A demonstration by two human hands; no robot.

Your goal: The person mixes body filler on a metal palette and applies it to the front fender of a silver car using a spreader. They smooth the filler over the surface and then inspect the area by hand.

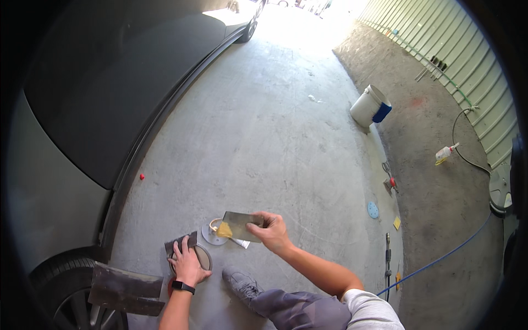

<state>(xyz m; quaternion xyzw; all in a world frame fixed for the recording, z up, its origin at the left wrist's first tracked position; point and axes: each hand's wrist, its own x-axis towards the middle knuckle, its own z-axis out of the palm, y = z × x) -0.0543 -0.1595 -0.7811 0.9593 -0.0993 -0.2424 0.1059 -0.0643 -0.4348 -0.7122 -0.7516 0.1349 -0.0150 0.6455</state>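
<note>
My right hand grips a flat, grey, translucent-looking spreader by its right end. A lump of yellow putty sits at the spreader's lower left corner. Behind it, a pale round disc with holes and a white tube lie on the floor, both partly hidden. My left hand spans a round tin, thumb at its rim. Its fingers touch a dark flat plate at the tin's far side. The hand covers much of the tin.
A dark car body runs along the left, its wheel near me. Dark panels stand by that wheel. A white bucket, a blue sanding disc, a blue hose and a squeeze bottle are at right.
</note>
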